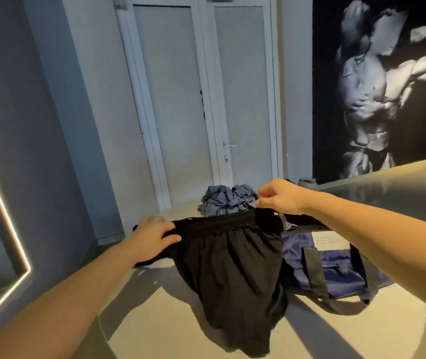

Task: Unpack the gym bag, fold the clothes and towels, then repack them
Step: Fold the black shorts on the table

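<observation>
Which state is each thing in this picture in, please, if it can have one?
Shorts: unfolded, held up by the waistband, lower part lying on the table.
Left grip: holds the waistband's left end.
Right grip: pinches the waistband's right end.
Gym bag: lying on the table; open or closed cannot be told.
Grey cloth: crumpled, unfolded, behind the shorts.
Door: closed.
Light strip: lit.

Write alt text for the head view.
A person holds black shorts by the waistband over a pale counter, left hand gripping one end, right hand pinching the other. A navy gym bag lies to the right; crumpled grey-blue clothes sit behind.
</observation>
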